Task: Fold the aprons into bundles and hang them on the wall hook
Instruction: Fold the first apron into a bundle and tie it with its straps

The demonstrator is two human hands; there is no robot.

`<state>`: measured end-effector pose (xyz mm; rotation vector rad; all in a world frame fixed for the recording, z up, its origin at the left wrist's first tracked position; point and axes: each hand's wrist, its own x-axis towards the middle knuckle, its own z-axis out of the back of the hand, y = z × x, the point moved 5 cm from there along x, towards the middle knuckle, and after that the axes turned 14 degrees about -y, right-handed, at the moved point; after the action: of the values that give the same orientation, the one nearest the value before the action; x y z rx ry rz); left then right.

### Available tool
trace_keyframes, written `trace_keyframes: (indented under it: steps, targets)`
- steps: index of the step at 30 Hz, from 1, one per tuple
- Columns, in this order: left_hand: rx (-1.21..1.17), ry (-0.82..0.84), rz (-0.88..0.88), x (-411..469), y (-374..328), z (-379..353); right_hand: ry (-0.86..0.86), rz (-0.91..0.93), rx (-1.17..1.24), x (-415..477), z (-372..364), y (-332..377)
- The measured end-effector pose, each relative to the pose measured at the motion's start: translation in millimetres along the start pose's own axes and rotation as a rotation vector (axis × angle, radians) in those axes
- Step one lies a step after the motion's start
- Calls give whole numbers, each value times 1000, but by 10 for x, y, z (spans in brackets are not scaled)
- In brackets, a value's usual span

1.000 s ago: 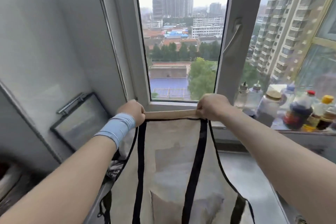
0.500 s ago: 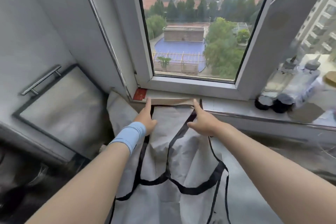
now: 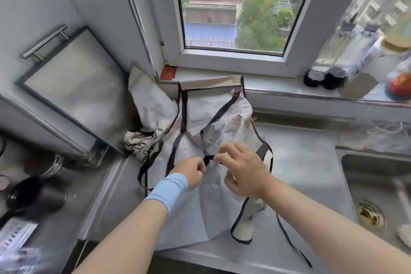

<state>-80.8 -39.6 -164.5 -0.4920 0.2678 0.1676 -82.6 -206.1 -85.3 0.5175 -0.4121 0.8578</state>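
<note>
A: Farthest out to the left of the left hand?
B: Dark utensils [image 3: 35, 196], low down, too blurred to name. Above them, a framed panel [image 3: 66, 78] with a metal bar handle [image 3: 44, 42].

A: Closer in?
B: Second apron [image 3: 149, 115], crumpled in the corner, up and left of the left hand, patterned end drooping toward the counter, touching the spread apron alongside. Small red card [image 3: 168, 73] further up, on the sill.

A: Left hand itself?
B: Left hand [image 3: 191, 173], blue wristband [image 3: 169, 189] at the wrist, fingers curled in tight, pinching the black strap [image 3: 208, 160] right at the fingertips.

A: And the spread apron?
B: Spread apron [image 3: 218, 109], pale with black trim, lying on the steel counter [image 3: 300, 158] under both hands, reaching away from them up to the window sill [image 3: 289, 85], top hem draped over its edge. Rumpled just beyond the fingertips. Loose ties trailing back toward the near edge, below the right wrist. Window [image 3: 233, 58] straight ahead of both hands, trees and rooftops outside.

A: Right hand?
B: Right hand [image 3: 242, 171], just beside the left, nearly touching. Wide: fingers spread and loosely bent, laid over the cloth, one fingertip at that same strap. Resting rather than gripping.

A: Beyond the right hand?
B: Sink [image 3: 378, 176] well out to the right, drain [image 3: 371, 216] with scraps in it. Up and right, on the sill, bottles and jars [image 3: 333, 66], blurred.
</note>
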Motion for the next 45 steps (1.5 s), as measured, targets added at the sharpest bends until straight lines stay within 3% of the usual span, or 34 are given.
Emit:
trace_keyframes:
  steps: [4, 8, 11, 12, 15, 17, 20, 23, 28, 31, 36, 39, 42, 45]
  targets:
    - [32, 36, -51, -334, 137, -342, 438, 279, -23, -489, -276, 607]
    - [84, 172, -59, -633, 339, -788, 660, 320, -272, -963, -596, 734]
    - [168, 180, -121, -800, 407, -1078, 689, 226, -486, -1140, -683, 577]
    - [189, 97, -147, -801, 380, -1099, 685, 202, -512, -1136, -671, 522]
    - [245, -164, -219, -849, 72, -1087, 609, 221, -477, -1103, -604, 478]
    - [289, -246, -243, -852, -148, -1245, 531, 203, -407, -1129, -509, 450]
    - [313, -291, -192, -854, -358, -1450, 492, 163, -363, -1284, -301, 292]
    - [347, -316, -197, -811, -450, -1423, 575, 134, -361, -1426, -119, 104]
    - [129, -137, -272, -670, -428, -1042, 678, 216, -523, -1445, -3, -67]
    - [26, -85, -232, -560, -256, -654, 635, 279, -658, -1319, 53, -93]
    - [117, 67, -222, -542, -91, -58, 462, 154, -478, -1071, 236, -42]
    - [313, 246, -209, -709, 12, 53, 474, 182, -445, -1144, 430, -114]
    - [318, 473, -111, -950, 132, -71, 686, 250, -484, -1411, 518, -184]
    - [346, 789, -25, -1222, 107, -364, 1061, 264, -587, -1785, 530, -217]
